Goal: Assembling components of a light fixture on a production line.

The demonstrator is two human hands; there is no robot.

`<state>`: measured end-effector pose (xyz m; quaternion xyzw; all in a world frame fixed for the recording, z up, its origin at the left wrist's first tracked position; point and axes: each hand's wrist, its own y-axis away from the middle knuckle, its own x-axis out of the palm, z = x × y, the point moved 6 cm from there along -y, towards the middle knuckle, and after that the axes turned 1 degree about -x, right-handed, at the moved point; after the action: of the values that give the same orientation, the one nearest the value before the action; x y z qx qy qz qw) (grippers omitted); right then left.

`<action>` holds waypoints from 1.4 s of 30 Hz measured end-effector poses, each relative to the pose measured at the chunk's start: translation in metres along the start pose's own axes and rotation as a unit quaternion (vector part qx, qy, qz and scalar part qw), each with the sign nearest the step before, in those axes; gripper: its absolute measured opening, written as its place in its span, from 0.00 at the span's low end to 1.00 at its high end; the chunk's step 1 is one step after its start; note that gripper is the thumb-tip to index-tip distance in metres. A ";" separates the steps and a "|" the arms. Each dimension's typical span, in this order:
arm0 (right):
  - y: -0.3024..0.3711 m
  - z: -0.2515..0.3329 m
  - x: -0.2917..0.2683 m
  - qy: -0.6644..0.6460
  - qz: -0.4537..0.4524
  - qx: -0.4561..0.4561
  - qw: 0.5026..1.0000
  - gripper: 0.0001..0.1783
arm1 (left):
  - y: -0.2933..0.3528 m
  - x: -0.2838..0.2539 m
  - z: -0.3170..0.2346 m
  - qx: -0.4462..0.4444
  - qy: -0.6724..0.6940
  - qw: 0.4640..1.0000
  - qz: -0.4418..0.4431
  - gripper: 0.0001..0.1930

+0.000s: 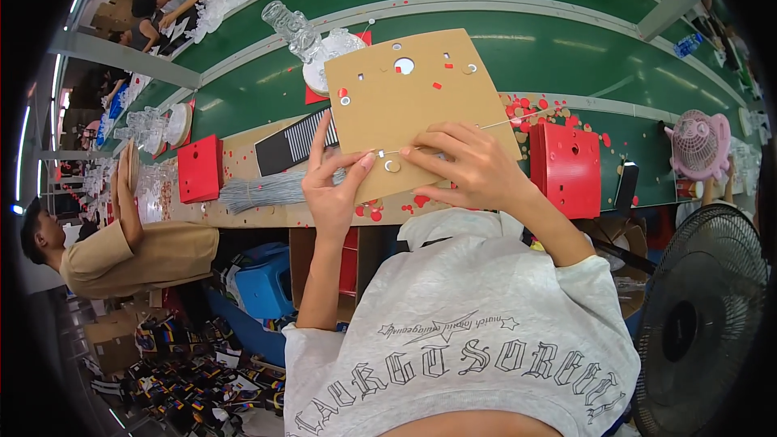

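A brown cardboard sheet (380,113) with several punched holes lies tilted in front of me, loose red scraps on it. My left hand (333,182) is at its near left part, thumb and index finger closed on one end of a thin pale wire (518,120) beside a small slot. Just to the right, my right hand (469,160) pinches the same wire between its fingers. The wire's free length sticks out past the sheet's right edge. To the left of my left hand is a bundle of grey wires (263,193).
Stacked red cards (198,168) and another red stack (571,174) flank the work. A black striped piece (295,144) and clear bottle-like ornament (293,31) stand nearby. A pink fan (698,144) and black fan (700,324) are right; a co-worker (129,247) is left.
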<state>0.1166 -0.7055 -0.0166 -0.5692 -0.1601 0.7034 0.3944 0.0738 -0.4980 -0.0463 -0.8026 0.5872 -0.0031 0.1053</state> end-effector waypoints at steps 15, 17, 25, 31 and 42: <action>0.001 -0.003 0.011 0.015 0.079 0.033 0.996 0.33 | -0.008 -0.007 -0.013 0.069 -0.041 0.993 0.084 0.03; 0.003 -0.002 0.012 0.018 0.101 0.049 0.994 0.38 | -0.008 -0.012 -0.010 0.031 0.008 0.995 0.091 0.05; 0.006 0.006 0.010 0.033 0.117 0.038 0.992 0.45 | -0.030 0.000 -0.032 0.072 -0.139 0.978 0.135 0.03; 0.016 0.014 -0.029 -0.087 0.044 0.079 0.992 0.32 | -0.036 -0.003 0.002 0.041 -0.094 0.992 0.076 0.28; 0.101 -0.106 -0.079 -0.335 -0.295 0.509 0.736 0.26 | -0.003 0.087 -0.069 0.264 -0.411 0.825 0.284 0.31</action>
<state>0.1806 -0.8517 -0.0630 0.0641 -0.0598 0.6739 0.7336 0.0949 -0.5910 0.0113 -0.4689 0.6682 0.2024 0.5410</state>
